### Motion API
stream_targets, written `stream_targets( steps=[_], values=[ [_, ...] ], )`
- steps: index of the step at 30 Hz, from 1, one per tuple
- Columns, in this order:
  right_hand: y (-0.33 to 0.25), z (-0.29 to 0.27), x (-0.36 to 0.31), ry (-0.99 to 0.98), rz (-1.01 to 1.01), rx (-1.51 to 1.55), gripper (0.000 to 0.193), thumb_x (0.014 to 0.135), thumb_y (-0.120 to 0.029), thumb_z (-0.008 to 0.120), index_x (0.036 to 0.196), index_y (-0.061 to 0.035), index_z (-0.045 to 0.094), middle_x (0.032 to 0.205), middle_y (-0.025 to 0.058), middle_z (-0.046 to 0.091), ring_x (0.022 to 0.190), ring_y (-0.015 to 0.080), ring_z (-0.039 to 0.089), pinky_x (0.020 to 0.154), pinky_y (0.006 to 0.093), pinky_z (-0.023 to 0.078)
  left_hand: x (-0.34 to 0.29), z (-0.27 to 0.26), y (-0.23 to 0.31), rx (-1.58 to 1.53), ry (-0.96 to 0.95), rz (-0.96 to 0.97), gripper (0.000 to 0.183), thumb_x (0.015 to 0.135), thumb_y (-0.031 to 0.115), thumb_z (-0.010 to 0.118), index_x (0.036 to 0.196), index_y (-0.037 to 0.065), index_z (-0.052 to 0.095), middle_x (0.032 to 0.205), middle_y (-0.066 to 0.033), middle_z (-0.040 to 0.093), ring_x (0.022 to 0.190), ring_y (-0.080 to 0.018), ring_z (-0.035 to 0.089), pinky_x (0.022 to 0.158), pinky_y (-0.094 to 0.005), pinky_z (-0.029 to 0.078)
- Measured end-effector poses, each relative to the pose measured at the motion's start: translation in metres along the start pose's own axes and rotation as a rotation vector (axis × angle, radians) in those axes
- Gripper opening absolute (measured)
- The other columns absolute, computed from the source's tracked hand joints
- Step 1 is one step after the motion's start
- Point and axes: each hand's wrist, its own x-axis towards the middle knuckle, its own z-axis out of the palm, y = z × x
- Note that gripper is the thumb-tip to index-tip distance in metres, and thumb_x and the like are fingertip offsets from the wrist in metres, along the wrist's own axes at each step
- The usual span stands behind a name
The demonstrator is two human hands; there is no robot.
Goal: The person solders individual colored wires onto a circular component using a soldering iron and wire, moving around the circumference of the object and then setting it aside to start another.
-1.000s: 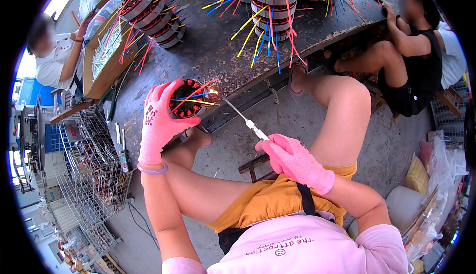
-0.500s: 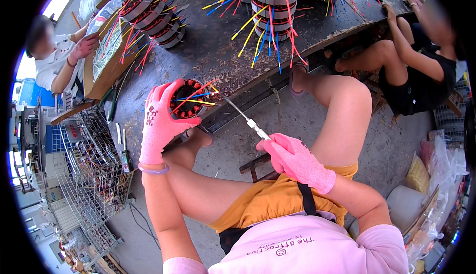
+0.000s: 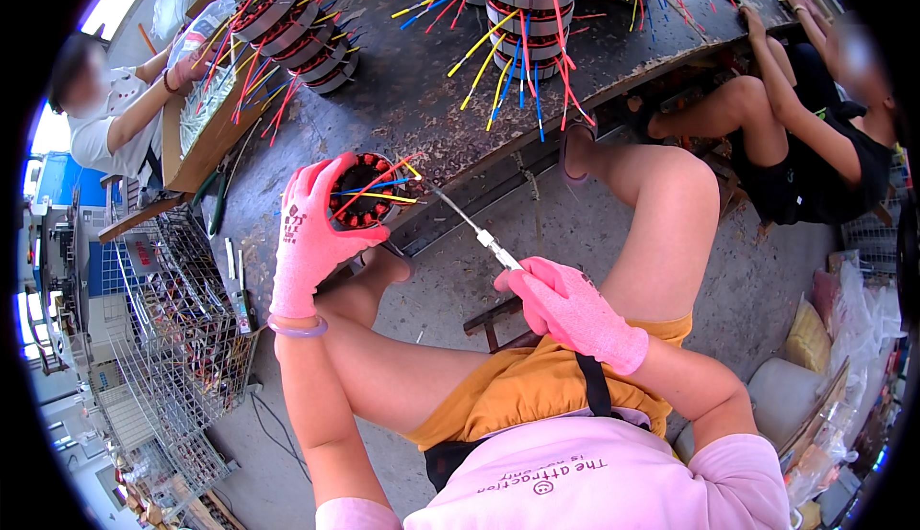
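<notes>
Wound stator ring (image 3: 364, 212) sits at the near edge of the dark, scuffed counter (image 3: 412, 99), its red, blue and yellow leads lying across its opening and reaching past its right side. The left hand (image 3: 321, 228), in a pink glove, has its grip curled round the ring's left side and hides part of it. The right hand (image 3: 570, 314), gloved alike, has its grip closed round a slim tool (image 3: 487, 241), whose metal tip points close to the ends of the leads. Beyond the ring, a leaning stack (image 3: 287, 27) and an upright stack (image 3: 532, 22) of similar rings splay stiff wires over the counter. To the left stand a cardboard box (image 3: 196, 151) of pale strips, green-handled pliers (image 3: 218, 202) and a wire basket (image 3: 168, 329). Co-workers sit at either side. Dark print marks the left glove's back; lettering and a small smiling face decorate the pink shirt (image 3: 575, 482).
</notes>
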Motion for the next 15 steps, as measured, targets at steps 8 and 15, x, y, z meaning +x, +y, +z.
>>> stream_targets(
  steps=[8,15],
  values=[
    [0.004,-0.002,0.001,0.011,-0.026,0.006,0.035,0.102,-0.034,0.049,0.107,-0.0022,0.063,0.060,0.0000,0.049,0.050,0.0060,0.041,0.048,0.0242,0.033,0.000,0.000,-0.003,-0.057,-0.028,0.028,0.089,0.053,0.018,0.088,0.135,0.009,0.055,0.131,-0.0143,0.056,0.125,-0.0369,0.049,0.111,-0.0463,0.036],
    [0.012,0.000,0.003,0.019,-0.027,0.054,0.038,0.101,-0.037,0.048,0.109,-0.0044,0.063,0.058,-0.0008,0.048,0.042,0.0053,0.035,0.041,0.0236,0.027,0.001,-0.003,-0.002,0.042,-0.057,0.049,0.088,0.055,0.023,0.087,0.136,0.010,0.055,0.137,-0.0143,0.054,0.134,-0.0354,0.044,0.120,-0.0510,0.023]
  ],
)
